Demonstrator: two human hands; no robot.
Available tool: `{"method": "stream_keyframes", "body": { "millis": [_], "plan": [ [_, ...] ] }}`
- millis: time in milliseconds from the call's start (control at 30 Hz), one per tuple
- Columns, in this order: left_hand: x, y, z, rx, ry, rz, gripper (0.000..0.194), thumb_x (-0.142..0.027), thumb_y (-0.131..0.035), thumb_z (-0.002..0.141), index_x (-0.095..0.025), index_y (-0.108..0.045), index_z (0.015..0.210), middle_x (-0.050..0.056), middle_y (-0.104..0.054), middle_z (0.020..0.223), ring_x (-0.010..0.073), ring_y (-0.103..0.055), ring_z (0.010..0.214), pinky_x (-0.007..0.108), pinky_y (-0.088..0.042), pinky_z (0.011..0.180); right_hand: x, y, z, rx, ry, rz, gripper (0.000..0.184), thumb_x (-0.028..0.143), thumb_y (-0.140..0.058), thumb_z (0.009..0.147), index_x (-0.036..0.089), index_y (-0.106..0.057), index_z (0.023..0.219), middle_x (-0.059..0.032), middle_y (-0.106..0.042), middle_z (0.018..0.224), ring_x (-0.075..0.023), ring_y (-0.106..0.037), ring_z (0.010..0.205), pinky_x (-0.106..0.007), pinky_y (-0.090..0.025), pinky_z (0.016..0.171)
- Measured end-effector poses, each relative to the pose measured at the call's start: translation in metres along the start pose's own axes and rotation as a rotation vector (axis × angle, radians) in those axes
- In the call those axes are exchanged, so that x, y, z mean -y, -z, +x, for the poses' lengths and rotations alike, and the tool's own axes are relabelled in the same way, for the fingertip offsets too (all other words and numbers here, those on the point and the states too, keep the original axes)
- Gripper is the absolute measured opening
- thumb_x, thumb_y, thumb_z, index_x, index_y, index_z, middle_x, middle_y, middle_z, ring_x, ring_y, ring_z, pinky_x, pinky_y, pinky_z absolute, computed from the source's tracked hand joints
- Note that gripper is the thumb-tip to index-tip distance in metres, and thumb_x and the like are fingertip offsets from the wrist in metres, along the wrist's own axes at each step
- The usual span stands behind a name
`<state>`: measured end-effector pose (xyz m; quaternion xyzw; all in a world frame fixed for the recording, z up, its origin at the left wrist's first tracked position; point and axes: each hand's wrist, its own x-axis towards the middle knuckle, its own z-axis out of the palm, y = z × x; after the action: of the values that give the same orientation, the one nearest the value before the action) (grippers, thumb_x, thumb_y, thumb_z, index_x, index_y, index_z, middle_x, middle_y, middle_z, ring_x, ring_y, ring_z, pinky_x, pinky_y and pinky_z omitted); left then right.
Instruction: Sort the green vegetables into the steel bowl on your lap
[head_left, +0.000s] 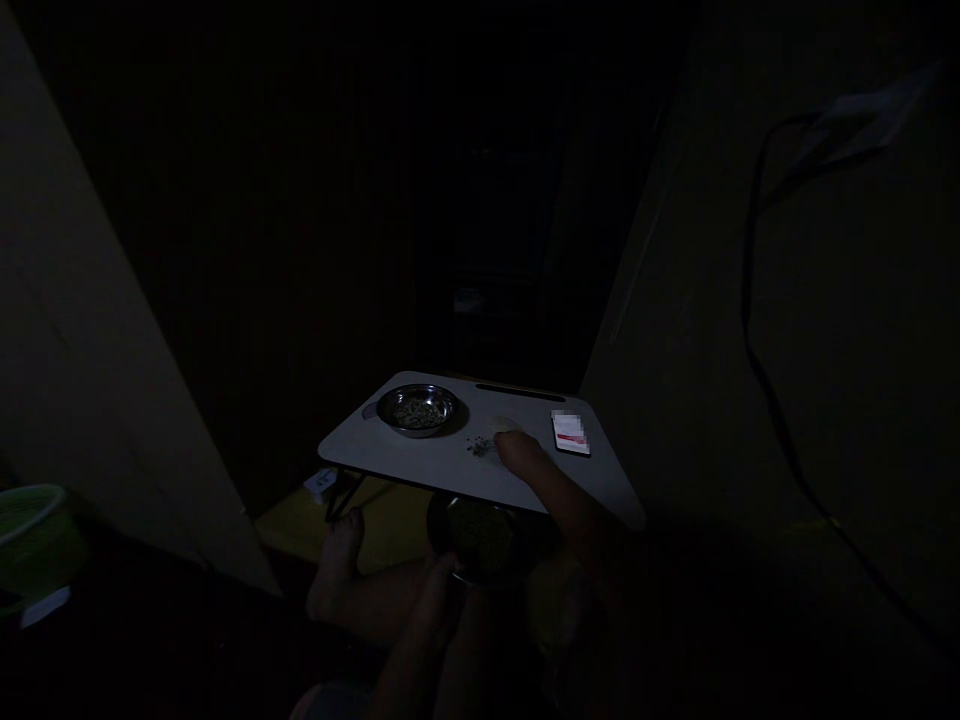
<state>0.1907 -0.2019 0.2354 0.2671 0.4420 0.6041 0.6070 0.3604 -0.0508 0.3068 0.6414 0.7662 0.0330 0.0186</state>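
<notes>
The room is very dark. A small white lap table (pixel 420 460) stands in front of me. My right hand (pixel 521 452) rests on its top, fingertips beside a little heap of small greenish grains (pixel 480 446); its fingers look closed together. My left hand (pixel 442 590) grips the near rim of a dark bowl (pixel 484 540) filled with greenish grains, held below the table's front edge. A steel bowl (pixel 418 410) with some grains sits at the table's back left.
A phone (pixel 570 432) with a lit screen lies on the table's right side. My bare foot (pixel 337 560) stretches under the table. A green tub (pixel 34 535) sits at far left. A black cable (pixel 757 330) hangs along the right wall.
</notes>
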Motion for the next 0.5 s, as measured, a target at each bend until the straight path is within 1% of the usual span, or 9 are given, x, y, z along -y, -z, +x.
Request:
{"method": "stream_keyframes", "body": {
  "millis": [100, 200, 267, 333, 400, 500],
  "plan": [
    [0.009, 0.0, 0.003, -0.035, -0.006, -0.015, 0.034, -0.011, -0.059, 0.059, -0.028, -0.053, 0.089, -0.001, -0.061, 0.084, 0.0227, -0.054, 0.089, 0.031, -0.047, 0.068, 0.003, 0.001, 0.001, -0.016, 0.007, 0.005, 0.031, 0.018, -0.034, 0.078, 0.013, -0.058, 0.097, -0.0147, -0.059, 0.098, -0.0213, -0.055, 0.09, -0.028, -0.04, 0.069],
    [0.009, 0.004, 0.008, -0.035, 0.013, -0.02, 0.031, -0.017, -0.059, 0.063, -0.027, -0.053, 0.092, 0.001, -0.058, 0.092, 0.02, -0.052, 0.091, 0.03, -0.046, 0.071, 0.006, 0.002, 0.001, -0.019, 0.017, 0.005, 0.032, 0.016, -0.032, 0.078, 0.012, -0.058, 0.097, -0.0145, -0.06, 0.098, -0.021, -0.055, 0.09, -0.028, -0.04, 0.068],
    [0.008, 0.005, 0.011, -0.024, 0.033, -0.022, 0.026, -0.025, -0.051, 0.071, -0.023, -0.052, 0.097, 0.004, -0.054, 0.1, 0.0163, -0.05, 0.091, 0.031, -0.045, 0.074, 0.007, 0.002, 0.001, -0.022, 0.029, 0.006, 0.032, 0.016, -0.032, 0.078, 0.012, -0.057, 0.098, -0.0144, -0.06, 0.097, -0.0212, -0.055, 0.089, -0.028, -0.04, 0.068],
    [0.01, 0.006, 0.012, -0.01, 0.053, -0.023, 0.03, -0.031, -0.043, 0.077, -0.018, -0.049, 0.103, 0.006, -0.05, 0.104, 0.0138, -0.049, 0.091, 0.032, -0.043, 0.076, 0.008, 0.002, 0.001, -0.028, 0.035, 0.006, 0.032, 0.018, -0.032, 0.079, 0.013, -0.057, 0.098, -0.0142, -0.06, 0.097, -0.0214, -0.055, 0.089, -0.028, -0.041, 0.067],
    [0.011, 0.005, 0.011, 0.003, 0.069, -0.021, 0.032, -0.033, -0.041, 0.078, -0.016, -0.048, 0.105, 0.007, -0.049, 0.105, 0.0136, -0.048, 0.092, 0.033, -0.043, 0.076, 0.007, 0.002, 0.001, -0.021, 0.028, 0.002, 0.032, 0.019, -0.033, 0.079, 0.013, -0.058, 0.098, -0.0144, -0.06, 0.096, -0.0215, -0.056, 0.088, -0.028, -0.041, 0.067],
    [0.012, 0.006, 0.01, 0.017, 0.082, -0.008, 0.029, -0.031, -0.044, 0.076, -0.019, -0.05, 0.102, 0.006, -0.05, 0.105, 0.0147, -0.048, 0.093, 0.033, -0.043, 0.076, 0.005, 0.0, 0.001, -0.014, 0.011, -0.002, 0.032, 0.019, -0.033, 0.079, 0.013, -0.057, 0.098, -0.0143, -0.06, 0.096, -0.0211, -0.055, 0.088, -0.028, -0.04, 0.067]
  ]
}}
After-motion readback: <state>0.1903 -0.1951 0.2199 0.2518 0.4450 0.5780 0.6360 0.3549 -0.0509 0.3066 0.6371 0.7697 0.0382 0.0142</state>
